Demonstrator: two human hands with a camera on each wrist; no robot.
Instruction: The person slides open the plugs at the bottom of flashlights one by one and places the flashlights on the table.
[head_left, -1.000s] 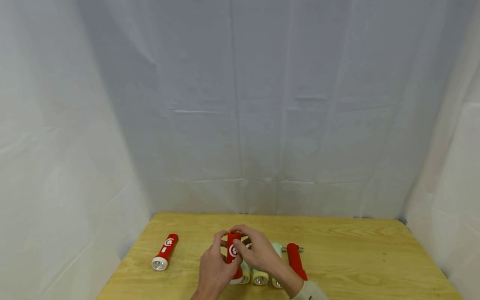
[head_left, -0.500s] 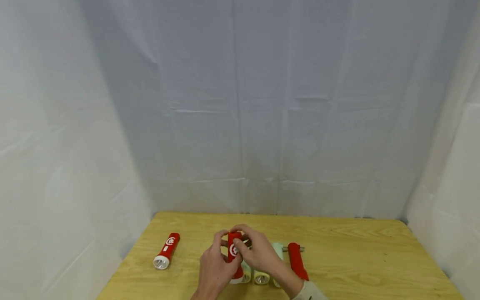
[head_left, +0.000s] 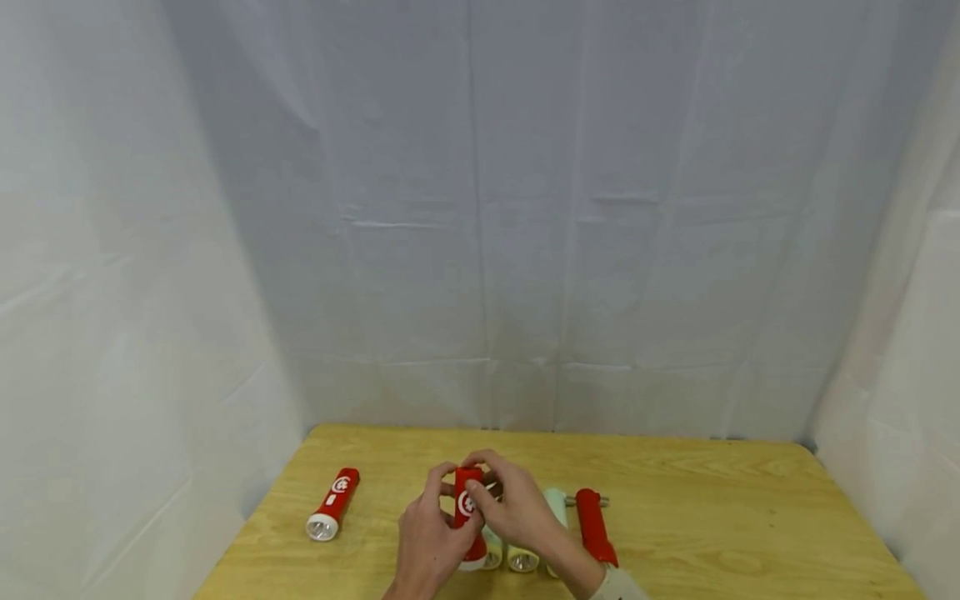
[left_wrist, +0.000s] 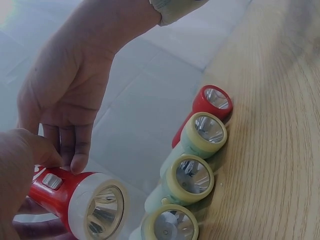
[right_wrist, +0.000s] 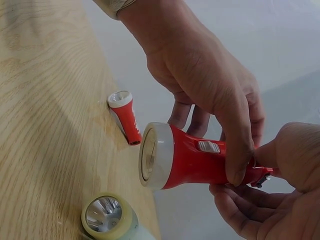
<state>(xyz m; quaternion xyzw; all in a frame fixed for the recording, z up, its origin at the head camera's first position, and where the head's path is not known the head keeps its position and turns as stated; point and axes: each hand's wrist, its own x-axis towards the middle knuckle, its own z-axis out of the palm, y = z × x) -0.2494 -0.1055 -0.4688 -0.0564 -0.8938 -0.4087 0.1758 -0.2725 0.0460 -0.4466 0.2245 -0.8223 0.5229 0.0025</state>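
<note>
My left hand [head_left: 431, 537] holds a red flashlight [right_wrist: 192, 165] with a white head, its thumb along the red body behind the grey switch. The lens end points down toward me. At the tail end, my right hand [head_left: 517, 508] pinches with thumb and fingers, and a small dark metal part [right_wrist: 262, 179] shows between them in the right wrist view. Just beside and below the hands lie several pale green flashlights [left_wrist: 187, 182] with cream heads, partly covered by the right hand and wrist in the head view.
Another red flashlight [head_left: 337, 502] with a white head lies at the left of the wooden table [head_left: 712, 517]. Right of the green row lies one more red flashlight [head_left: 592, 525], metal prongs [head_left: 604, 502] sticking out near its far end. White sheeting [head_left: 525, 250] encloses the back and sides.
Both hands keep their grip on the red flashlight almost unmoved. The view shifts very slightly; the flashlights on the table stay where they were.
</note>
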